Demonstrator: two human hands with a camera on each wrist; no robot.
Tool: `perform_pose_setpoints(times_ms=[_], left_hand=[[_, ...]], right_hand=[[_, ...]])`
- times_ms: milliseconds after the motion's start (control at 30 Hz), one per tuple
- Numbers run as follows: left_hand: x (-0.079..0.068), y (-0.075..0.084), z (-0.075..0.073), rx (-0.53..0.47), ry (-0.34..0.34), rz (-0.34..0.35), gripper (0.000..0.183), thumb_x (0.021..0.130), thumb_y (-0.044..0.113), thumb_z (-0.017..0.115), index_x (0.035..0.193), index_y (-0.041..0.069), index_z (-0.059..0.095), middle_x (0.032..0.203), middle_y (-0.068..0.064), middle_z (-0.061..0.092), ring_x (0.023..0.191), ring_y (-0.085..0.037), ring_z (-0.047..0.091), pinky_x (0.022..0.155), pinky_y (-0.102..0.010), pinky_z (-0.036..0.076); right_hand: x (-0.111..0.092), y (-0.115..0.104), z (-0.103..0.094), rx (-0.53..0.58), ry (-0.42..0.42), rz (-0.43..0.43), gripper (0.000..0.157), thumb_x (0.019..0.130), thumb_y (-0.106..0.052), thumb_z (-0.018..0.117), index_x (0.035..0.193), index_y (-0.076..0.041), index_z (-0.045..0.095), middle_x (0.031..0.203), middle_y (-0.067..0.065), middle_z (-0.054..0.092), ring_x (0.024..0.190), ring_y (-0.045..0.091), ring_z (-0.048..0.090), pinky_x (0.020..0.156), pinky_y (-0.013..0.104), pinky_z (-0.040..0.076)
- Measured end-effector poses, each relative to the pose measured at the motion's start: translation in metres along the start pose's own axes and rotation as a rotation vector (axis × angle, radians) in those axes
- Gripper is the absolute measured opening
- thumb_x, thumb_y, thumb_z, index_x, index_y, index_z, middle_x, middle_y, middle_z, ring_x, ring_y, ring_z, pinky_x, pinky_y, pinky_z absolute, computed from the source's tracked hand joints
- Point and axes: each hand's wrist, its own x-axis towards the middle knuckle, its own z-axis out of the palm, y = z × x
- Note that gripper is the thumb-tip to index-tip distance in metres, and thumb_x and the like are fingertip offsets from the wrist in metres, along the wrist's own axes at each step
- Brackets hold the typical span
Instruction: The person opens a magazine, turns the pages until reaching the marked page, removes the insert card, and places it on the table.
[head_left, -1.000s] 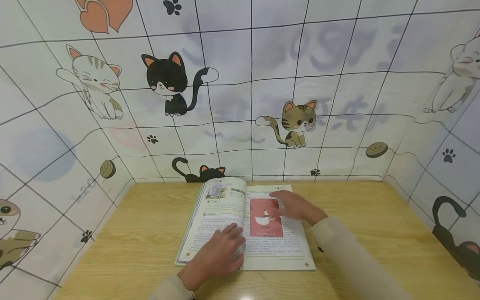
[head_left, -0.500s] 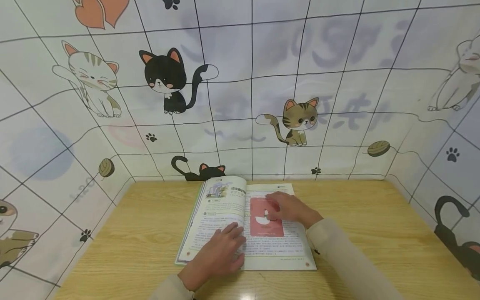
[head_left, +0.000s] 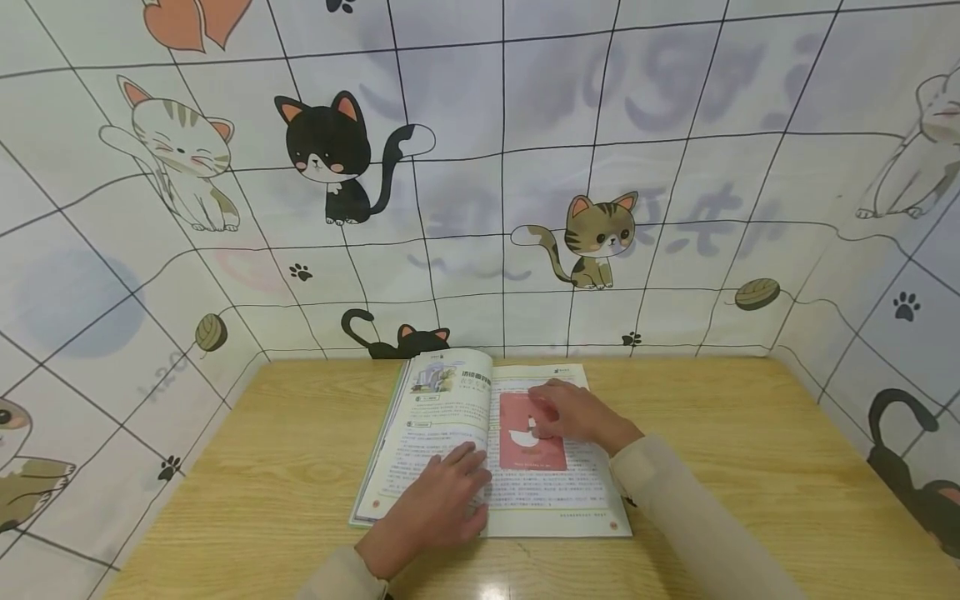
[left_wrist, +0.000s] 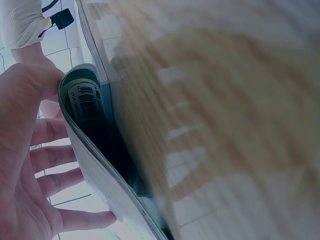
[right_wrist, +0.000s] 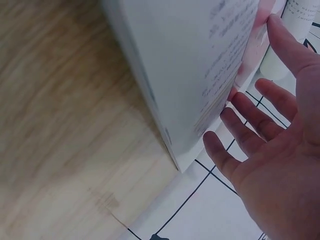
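Note:
An open book (head_left: 555,521) with printed pages lies on the wooden table. On its right page rests a pink card (head_left: 517,458) bearing a white shape. My left hand (head_left: 442,504) rests on the lower left page near the spine; in the left wrist view its fingers (left_wrist: 55,156) are spread and fairly straight against the book (left_wrist: 115,200). My right hand (head_left: 577,414) lies over the upper right part of the card, hiding that corner. The right wrist view shows the thumb touching the pink card (right_wrist: 255,45), with the other fingers (right_wrist: 245,132) loosely extended along the page.
The table (head_left: 285,467) extends to both sides of the book. Behind and beside it hangs a white gridded cloth (head_left: 465,200) printed with cartoon cats. A barcode (left_wrist: 83,102) shows on the book's curled green cover in the left wrist view.
My right hand has shifted left, from the card's right edge to over its upper right part. The card and book stay in place. My left hand has not visibly moved.

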Motion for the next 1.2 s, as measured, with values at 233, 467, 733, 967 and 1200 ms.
perform_pose_setpoints(times_ms=[233, 467, 733, 967, 1200], left_hand=[[0.0, 0.0, 0.0, 0.002, 0.002, -0.002, 0.031, 0.089, 0.033, 0.064, 0.115, 0.016, 0.069, 0.136, -0.005, 0.059, 0.133, -0.027, 0.049, 0.091, -0.056, 0.051], [-0.001, -0.001, 0.001, 0.002, 0.015, 0.007, 0.031, 0.089, 0.032, 0.063, 0.114, 0.015, 0.069, 0.135, -0.005, 0.059, 0.133, -0.027, 0.049, 0.09, -0.056, 0.051], [-0.001, 0.0, -0.002, 0.006, 0.01, 0.003, 0.031, 0.089, 0.033, 0.064, 0.114, 0.015, 0.07, 0.135, -0.005, 0.059, 0.133, -0.027, 0.049, 0.09, -0.055, 0.051], [-0.002, 0.0, -0.002, 0.011, 0.004, 0.0, 0.032, 0.089, 0.034, 0.064, 0.115, 0.016, 0.07, 0.135, -0.005, 0.059, 0.133, -0.028, 0.049, 0.09, -0.056, 0.051], [0.0, -0.001, 0.0, 0.002, 0.002, 0.0, 0.033, 0.09, 0.034, 0.064, 0.117, 0.016, 0.069, 0.136, -0.005, 0.058, 0.134, -0.027, 0.048, 0.092, -0.056, 0.05]], right_hand=[[0.001, -0.005, -0.004, -0.017, -0.003, -0.001, 0.066, 0.082, -0.034, 0.081, 0.141, -0.016, 0.057, 0.131, 0.005, 0.057, 0.114, 0.023, 0.053, 0.101, 0.047, 0.044], [0.0, -0.004, -0.004, 0.024, 0.016, 0.019, 0.061, 0.08, -0.033, 0.082, 0.135, -0.016, 0.06, 0.118, 0.002, 0.055, 0.103, 0.021, 0.053, 0.093, 0.042, 0.048], [-0.002, 0.001, -0.009, 0.109, 0.049, -0.04, 0.043, 0.081, -0.025, 0.082, 0.119, -0.013, 0.065, 0.125, 0.012, 0.057, 0.103, 0.025, 0.055, 0.087, 0.043, 0.049], [-0.007, 0.005, -0.012, 0.2, 0.044, -0.093, 0.034, 0.082, -0.018, 0.08, 0.112, -0.009, 0.067, 0.116, 0.008, 0.062, 0.103, 0.025, 0.055, 0.088, 0.044, 0.047], [-0.013, 0.008, -0.015, 0.399, 0.038, -0.106, 0.04, 0.085, -0.01, 0.075, 0.124, -0.004, 0.065, 0.127, 0.013, 0.057, 0.108, 0.03, 0.057, 0.09, 0.043, 0.05]])
